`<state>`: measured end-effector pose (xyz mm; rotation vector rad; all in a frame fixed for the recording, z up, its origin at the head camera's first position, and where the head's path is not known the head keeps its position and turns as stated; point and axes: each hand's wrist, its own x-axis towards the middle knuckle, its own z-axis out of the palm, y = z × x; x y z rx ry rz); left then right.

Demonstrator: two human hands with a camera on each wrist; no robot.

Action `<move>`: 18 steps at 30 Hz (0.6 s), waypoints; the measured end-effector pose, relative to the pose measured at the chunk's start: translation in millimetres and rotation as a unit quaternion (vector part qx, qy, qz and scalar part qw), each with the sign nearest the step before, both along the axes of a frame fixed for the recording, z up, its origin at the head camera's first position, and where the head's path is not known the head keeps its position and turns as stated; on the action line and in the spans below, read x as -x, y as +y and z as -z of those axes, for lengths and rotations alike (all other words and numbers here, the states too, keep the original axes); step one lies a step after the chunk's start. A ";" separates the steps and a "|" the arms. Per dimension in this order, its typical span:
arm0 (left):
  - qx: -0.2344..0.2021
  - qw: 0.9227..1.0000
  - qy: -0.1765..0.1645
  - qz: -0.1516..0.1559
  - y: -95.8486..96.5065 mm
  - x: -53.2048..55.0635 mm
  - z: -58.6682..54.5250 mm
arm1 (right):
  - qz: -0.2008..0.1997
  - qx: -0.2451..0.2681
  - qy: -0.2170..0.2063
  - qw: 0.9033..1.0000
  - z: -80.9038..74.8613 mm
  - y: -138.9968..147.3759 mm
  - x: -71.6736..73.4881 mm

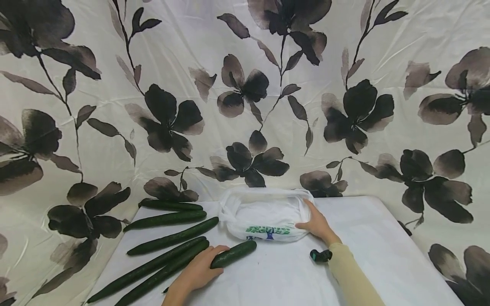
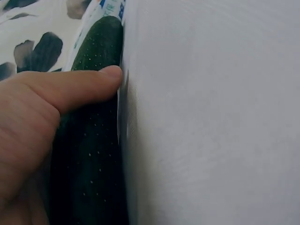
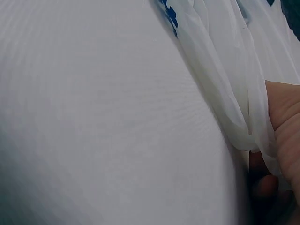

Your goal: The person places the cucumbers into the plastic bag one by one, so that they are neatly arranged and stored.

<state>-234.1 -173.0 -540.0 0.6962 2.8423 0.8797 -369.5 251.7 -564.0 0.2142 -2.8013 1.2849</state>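
Observation:
In the head view my left hand (image 1: 202, 268) grips a dark green cucumber (image 1: 239, 252) near the table's front middle. The cucumber's far end points toward a white plastic bag (image 1: 237, 225) with a green and blue print. Seen from the left wrist, the thumb (image 2: 89, 86) lies across this cucumber (image 2: 93, 164), and its lower part runs out of the frame. My right hand (image 1: 319, 223) holds the right side of the bag, whose mouth is spread wide. In the right wrist view, fingers (image 3: 266, 185) curl by the gathered plastic of the bag (image 3: 220, 70).
Several more cucumbers (image 1: 172, 236) lie side by side on the left of the white table (image 1: 283, 280). A floral cloth (image 1: 237, 123) hangs behind the table's back edge. A small black device (image 1: 320, 256) sits at my right wrist.

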 end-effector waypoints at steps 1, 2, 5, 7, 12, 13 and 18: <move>-0.008 1.000 -0.005 0.003 -0.7 -1.6 1.0 | 0.000 0.002 0.003 1.000 2.0 0.5 -1.2; -0.016 1.000 -0.011 0.005 -0.9 -3.2 1.7 | 0.000 0.002 0.007 1.000 4.0 1.0 -2.4; -0.042 0.999 -0.028 0.018 0.0 -7.6 2.9 | 0.006 0.003 0.008 1.000 8.9 3.0 -5.6; -0.058 0.998 -0.027 0.025 1.6 -8.8 1.8 | 0.009 0.001 0.008 1.000 10.0 3.9 -6.3; -0.076 0.997 0.013 0.020 4.1 -1.4 -9.7 | 0.007 -0.004 0.014 1.000 6.3 1.0 -0.7; -0.077 0.996 0.025 0.022 5.1 1.3 -12.3 | 0.008 -0.003 0.014 1.000 5.4 0.7 0.1; -0.080 0.994 0.054 0.044 15.5 14.8 -27.4 | 0.011 -0.003 0.010 1.000 3.5 -0.8 1.7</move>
